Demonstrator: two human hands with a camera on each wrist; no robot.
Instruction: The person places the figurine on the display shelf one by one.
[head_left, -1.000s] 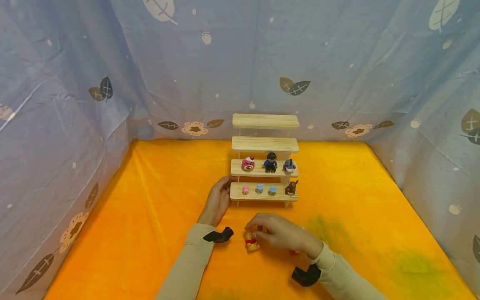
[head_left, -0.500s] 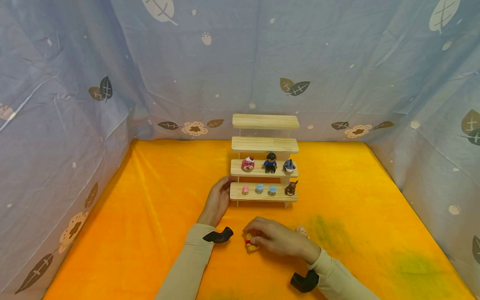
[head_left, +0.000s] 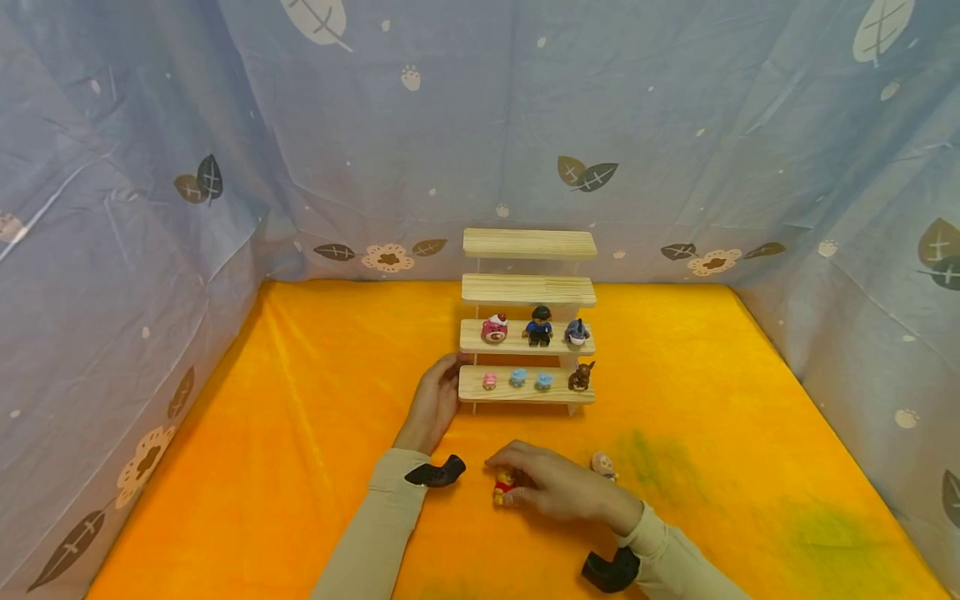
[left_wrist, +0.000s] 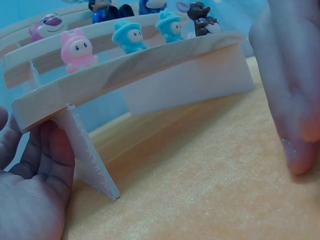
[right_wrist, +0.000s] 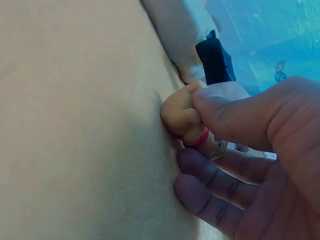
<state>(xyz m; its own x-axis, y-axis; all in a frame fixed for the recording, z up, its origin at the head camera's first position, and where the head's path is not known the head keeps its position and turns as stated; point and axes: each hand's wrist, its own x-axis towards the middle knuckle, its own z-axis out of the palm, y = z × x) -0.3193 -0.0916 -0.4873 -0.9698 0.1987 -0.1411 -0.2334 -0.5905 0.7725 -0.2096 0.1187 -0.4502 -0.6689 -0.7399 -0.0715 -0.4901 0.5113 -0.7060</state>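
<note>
At the left end of a four-step wooden display shelf [head_left: 529, 289], my left hand [head_left: 433, 402] grips the lowest board, its fingers curled under the edge beside the clear leg [left_wrist: 92, 155]. In front of the shelf, my right hand [head_left: 562, 485] pinches a small yellow bear figurine [head_left: 503, 488] in a red shirt. In the right wrist view my thumb presses on the bear's body [right_wrist: 179, 111], and the fingers curl below it. The bear is low, at the cloth; whether it touches cannot be told.
The lowest step bears a pink figurine [head_left: 489, 381], two blue ones [head_left: 518, 377] and a brown animal [head_left: 580, 377]. Above sit a pink bear [head_left: 494, 329], a doll in blue [head_left: 538, 327] and a grey donkey [head_left: 577, 332]. A pale figurine [head_left: 602, 465] lies beside my right wrist.
The yellow bear has turned under my right fingers and shifted slightly right, its red shirt showing more. The pale figurine has come into fuller view. My left hand stays on the shelf.
</note>
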